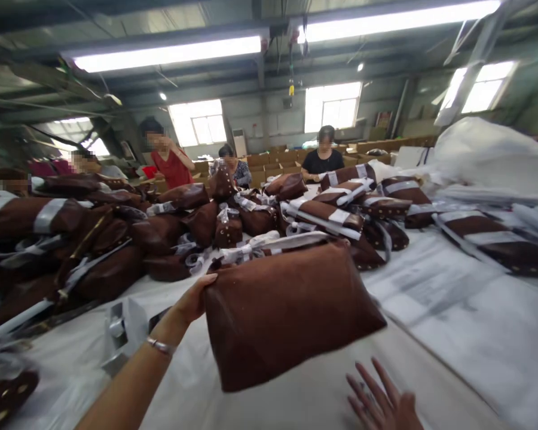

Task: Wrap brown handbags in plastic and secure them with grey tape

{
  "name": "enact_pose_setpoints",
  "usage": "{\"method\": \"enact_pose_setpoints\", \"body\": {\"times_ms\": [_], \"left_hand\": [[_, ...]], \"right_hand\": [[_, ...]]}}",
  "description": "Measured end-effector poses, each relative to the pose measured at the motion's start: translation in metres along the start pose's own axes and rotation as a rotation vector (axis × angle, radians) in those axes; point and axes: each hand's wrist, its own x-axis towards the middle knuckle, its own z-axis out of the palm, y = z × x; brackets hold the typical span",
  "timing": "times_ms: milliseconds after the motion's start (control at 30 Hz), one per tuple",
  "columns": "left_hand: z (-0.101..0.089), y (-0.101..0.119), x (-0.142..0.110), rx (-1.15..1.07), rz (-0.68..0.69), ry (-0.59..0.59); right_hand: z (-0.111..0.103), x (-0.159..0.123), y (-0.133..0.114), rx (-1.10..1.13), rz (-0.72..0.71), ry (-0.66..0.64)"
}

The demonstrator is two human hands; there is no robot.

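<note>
A brown leather handbag (287, 310) is held up over the white-covered table, its broad plain side facing me. My left hand (195, 298) grips its upper left corner, the thumb on top and the other fingers hidden behind the leather. White wrapping (269, 242) shows along the bag's far upper edge. Below the bag's lower right corner, my right hand (381, 397) is apart from it, fingers spread, holding nothing.
Brown bags (161, 233) with white wrapping are heaped across the far side and left. One wrapped bag (497, 239) lies at right near a bundle of white sheeting (488, 155). White sheets (457, 298) cover the right side. Several people (323, 158) are beyond the heap.
</note>
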Motion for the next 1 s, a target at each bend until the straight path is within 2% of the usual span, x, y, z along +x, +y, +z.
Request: {"method": "enact_pose_setpoints", "body": {"times_ms": [100,167,233,300,367,400,500,533,600,667,733,800,867,933,1000], "left_hand": [[-0.005,-0.041,-0.032,0.131,-0.186,-0.087],[-0.008,-0.062,-0.046,0.284,-0.239,-0.13],[-0.011,-0.074,-0.057,0.455,-0.162,-0.084],[-0.008,-0.078,-0.068,0.547,-0.021,0.013],[0.003,-0.079,-0.084,0.606,0.133,0.0],[0.011,-0.082,-0.094,0.649,0.199,-0.081],[0.038,-0.1,-0.125,0.882,0.364,-0.455],[0.044,-0.109,-0.134,0.971,0.39,-0.549],[0.049,-0.126,-0.146,1.132,0.431,-0.644],[0.048,-0.136,-0.149,1.232,0.487,-0.654],[0.043,-0.135,-0.143,1.271,0.534,-0.669],[0.04,-0.128,-0.13,1.319,0.559,-0.666],[0.037,-0.119,-0.113,1.429,0.557,-0.604],[0.032,-0.115,-0.096,1.534,0.534,-0.528],[0.025,-0.117,-0.085,1.578,0.509,-0.502]], "right_hand": [[-0.007,-0.041,-0.002,0.246,0.289,-0.029],[-0.008,-0.063,-0.004,0.462,0.478,-0.021],[-0.008,-0.08,-0.005,0.59,0.521,0.053],[-0.007,-0.091,-0.003,0.606,0.484,0.113],[-0.007,-0.097,-0.002,0.57,0.458,0.114],[-0.007,-0.098,-0.001,0.546,0.456,0.1],[-0.007,-0.097,0.0,0.46,0.42,0.075],[-0.007,-0.096,0.0,0.395,0.38,0.099],[-0.008,-0.097,-0.002,0.166,0.253,0.197],[-0.009,-0.1,-0.01,-0.144,0.063,0.301],[-0.008,-0.105,-0.022,-0.423,-0.169,0.294],[-0.005,-0.109,-0.035,-0.626,-0.411,0.166],[0.002,-0.109,-0.045,-0.793,-0.601,-0.023],[0.008,-0.107,-0.049,-0.929,-0.72,-0.201],[0.012,-0.103,-0.047,-1.019,-0.778,-0.302]]}}
